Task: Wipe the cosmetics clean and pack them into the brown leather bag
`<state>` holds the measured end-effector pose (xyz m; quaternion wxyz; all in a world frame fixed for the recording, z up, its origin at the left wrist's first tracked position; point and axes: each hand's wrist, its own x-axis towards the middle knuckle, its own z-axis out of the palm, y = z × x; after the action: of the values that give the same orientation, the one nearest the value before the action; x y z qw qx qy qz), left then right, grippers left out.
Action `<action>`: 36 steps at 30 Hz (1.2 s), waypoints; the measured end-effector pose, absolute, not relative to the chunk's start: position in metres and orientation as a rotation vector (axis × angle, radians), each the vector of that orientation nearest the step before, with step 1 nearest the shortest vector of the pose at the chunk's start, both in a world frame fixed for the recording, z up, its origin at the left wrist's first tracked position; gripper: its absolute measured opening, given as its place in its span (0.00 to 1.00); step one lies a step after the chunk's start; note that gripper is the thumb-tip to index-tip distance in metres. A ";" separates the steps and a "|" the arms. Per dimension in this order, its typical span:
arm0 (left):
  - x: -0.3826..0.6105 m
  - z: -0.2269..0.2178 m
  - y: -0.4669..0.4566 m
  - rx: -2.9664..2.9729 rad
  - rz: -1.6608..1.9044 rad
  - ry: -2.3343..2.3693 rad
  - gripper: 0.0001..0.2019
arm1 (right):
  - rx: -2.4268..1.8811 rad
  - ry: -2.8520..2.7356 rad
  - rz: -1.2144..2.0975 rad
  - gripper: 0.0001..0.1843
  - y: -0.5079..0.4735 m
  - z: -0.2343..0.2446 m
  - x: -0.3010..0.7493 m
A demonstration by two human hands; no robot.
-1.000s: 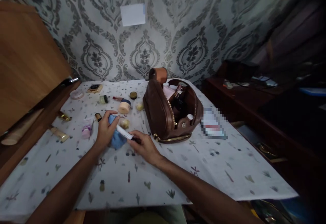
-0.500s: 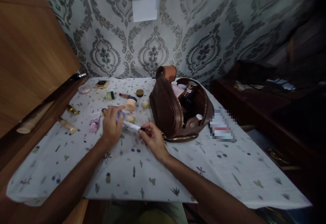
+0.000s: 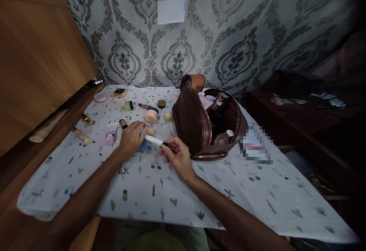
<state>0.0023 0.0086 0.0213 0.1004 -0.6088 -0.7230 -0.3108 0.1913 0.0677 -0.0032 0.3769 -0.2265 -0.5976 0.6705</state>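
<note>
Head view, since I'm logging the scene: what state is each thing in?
brown bag, unzipped, upright, bottles inside.
white tube, held between both hands.
blue cloth, bunched around the tube's end.
left hand, fingers closed on the blue cloth.
right hand, fingers pinching the white tube's dark end.
pink tube, lying flat, untouched.

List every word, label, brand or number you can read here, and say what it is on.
None can be read.
White tube in the right hand, its tip at the blue cloth held by the left hand: print too small.
Pink tube: print too small.
Packet beside the brown bag: blurred out.
Paper on the wall: blank.
</note>
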 end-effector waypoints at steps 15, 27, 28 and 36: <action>-0.005 0.027 0.013 -1.504 -2.006 -2.421 0.14 | -0.659 -1.420 1.897 0.22 0.079 -0.007 0.188; 0.044 0.030 0.002 -2.123 -1.048 -1.835 0.19 | -0.633 -1.749 1.524 0.08 0.068 -0.005 0.194; 0.047 0.025 0.003 -2.180 -0.901 -1.842 0.19 | -0.615 -1.755 1.515 0.07 0.067 -0.005 0.195; 0.014 0.034 0.002 -1.911 -0.944 -2.247 0.20 | -0.586 -1.589 1.638 0.15 0.062 0.000 0.193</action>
<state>0.0135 0.0022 0.0345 0.0223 -0.6168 -0.7254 -0.3047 0.1934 0.0621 -0.0002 0.3828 -0.2299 -0.6230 0.6423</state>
